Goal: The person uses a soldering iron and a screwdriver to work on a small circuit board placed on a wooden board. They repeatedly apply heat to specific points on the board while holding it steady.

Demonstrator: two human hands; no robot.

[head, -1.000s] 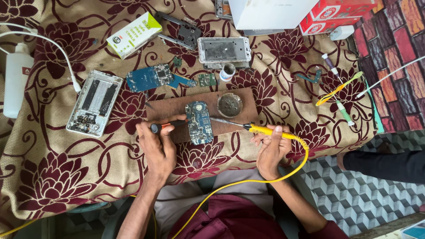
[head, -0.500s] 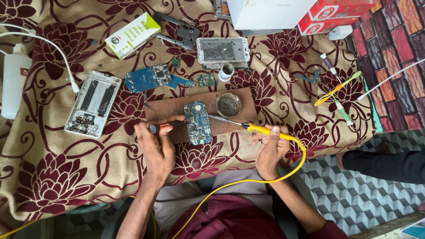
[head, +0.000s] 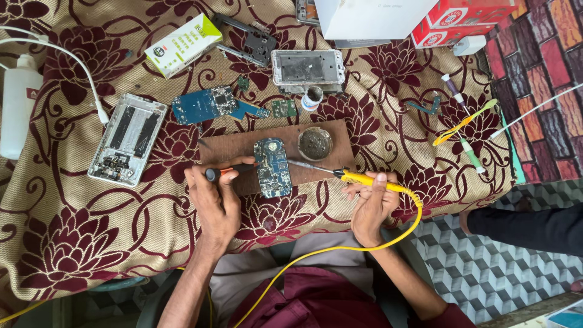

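A blue phone circuit board lies on a brown wooden block on the flower-patterned cloth. My left hand grips a black and orange screwdriver whose tip rests against the board's left edge. My right hand holds a yellow soldering iron; its metal tip reaches left to the board's right side. A yellow cable runs from the iron down over my lap. A round tin of flux or solder paste sits on the block just right of the board.
A silver phone frame lies at left, another frame at the back, a blue board between them. A white bottle, a green-white box, red boxes and tools surround. Someone's dark sleeve is at right.
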